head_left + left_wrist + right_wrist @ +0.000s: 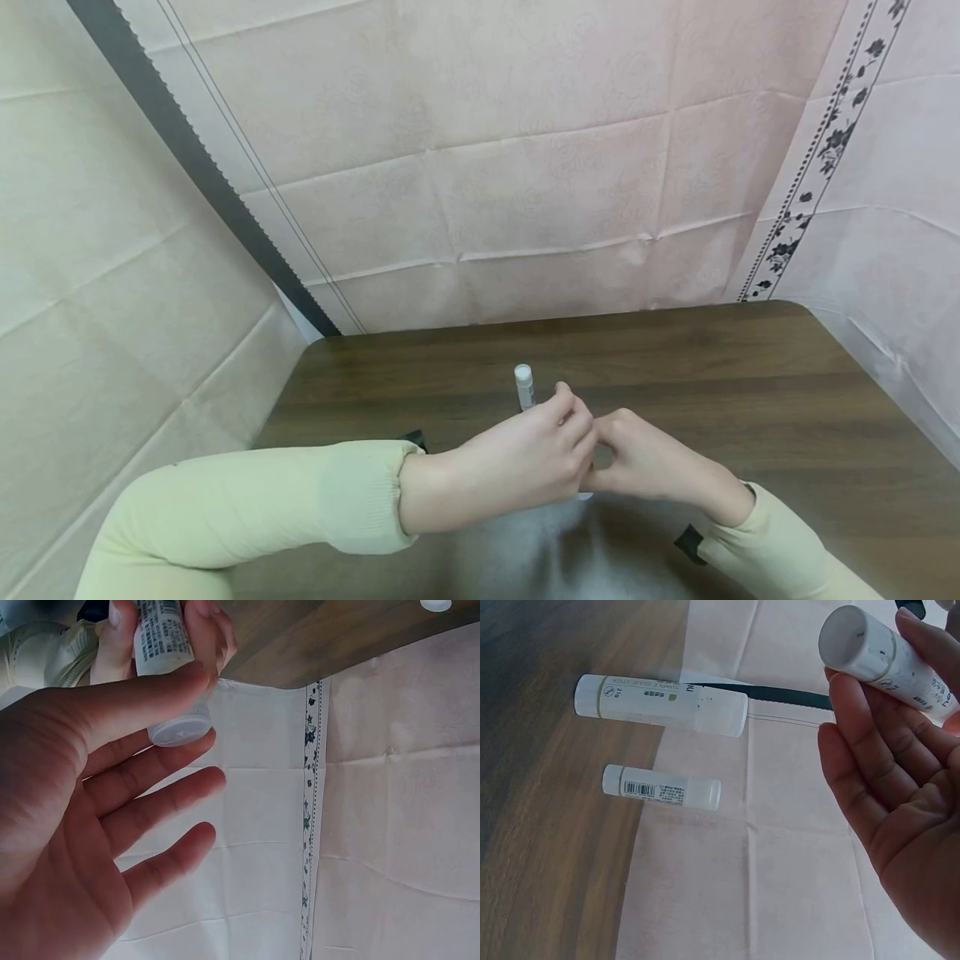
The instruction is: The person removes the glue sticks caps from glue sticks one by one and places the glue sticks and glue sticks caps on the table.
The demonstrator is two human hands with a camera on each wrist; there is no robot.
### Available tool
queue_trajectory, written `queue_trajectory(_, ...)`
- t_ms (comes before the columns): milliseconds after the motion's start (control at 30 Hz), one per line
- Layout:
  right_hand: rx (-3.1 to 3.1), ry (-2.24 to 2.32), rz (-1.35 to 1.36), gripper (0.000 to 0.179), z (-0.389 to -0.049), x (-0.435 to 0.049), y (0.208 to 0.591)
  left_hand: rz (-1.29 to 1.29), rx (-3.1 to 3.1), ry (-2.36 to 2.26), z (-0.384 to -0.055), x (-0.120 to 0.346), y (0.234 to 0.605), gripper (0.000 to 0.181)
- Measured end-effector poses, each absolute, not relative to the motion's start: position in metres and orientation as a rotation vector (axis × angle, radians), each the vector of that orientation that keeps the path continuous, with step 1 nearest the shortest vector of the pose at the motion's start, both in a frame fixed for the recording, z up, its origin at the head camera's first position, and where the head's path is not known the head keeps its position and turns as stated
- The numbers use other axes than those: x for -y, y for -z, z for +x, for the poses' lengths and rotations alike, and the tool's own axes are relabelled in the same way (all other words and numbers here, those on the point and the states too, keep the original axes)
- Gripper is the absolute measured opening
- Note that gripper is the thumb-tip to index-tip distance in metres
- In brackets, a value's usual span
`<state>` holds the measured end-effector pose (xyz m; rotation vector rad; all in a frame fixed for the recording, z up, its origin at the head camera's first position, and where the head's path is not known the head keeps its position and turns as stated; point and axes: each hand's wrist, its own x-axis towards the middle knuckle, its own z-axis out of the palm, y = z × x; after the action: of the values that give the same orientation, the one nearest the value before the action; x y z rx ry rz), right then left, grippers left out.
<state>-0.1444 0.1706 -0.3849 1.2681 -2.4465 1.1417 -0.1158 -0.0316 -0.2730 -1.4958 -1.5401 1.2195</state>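
Observation:
My left hand (517, 471) and right hand (652, 458) meet above the table, both on one white glue stick (165, 645). In the left wrist view, the left hand (97, 780) pinches its translucent end between thumb and index finger, the other fingers spread. The right hand (907, 765) grips the labelled body with thumb and fingers, its white end facing the camera. From the head view that stick is mostly hidden. Beyond the hands, a large glue stick (660, 705) and a smaller glue stick (662, 787) stand upright; only one standing stick (524, 386) shows in the head view.
The dark wood table (712, 367) has rounded far corners. Pale cloth (525, 167) hangs behind it and along both sides, with a dark stripe (202, 158) at left and a floral band (825, 158) at right.

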Motion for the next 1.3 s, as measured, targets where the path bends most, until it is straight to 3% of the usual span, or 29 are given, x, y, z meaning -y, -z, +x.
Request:
queue_trajectory(367, 2.414, -1.102, 1.281, 0.020, -0.144, -0.170, 0.386, -1.437, 1.622, -1.209, -0.116, 0.032, 0.262, 0.020)
queue_trajectory(833, 2.398, -1.107, 1.336, 0.017, -0.147, -0.170, 0.390, -1.315, 1.687, -0.844, -0.131, 0.046, 0.223, 0.020)
queue_trajectory(1300, 2.390, -1.133, 1.340, 0.018, -0.146, -0.170, 0.395, -1.453, 1.837, -0.533, -0.148, 0.068, 0.231, 0.011)
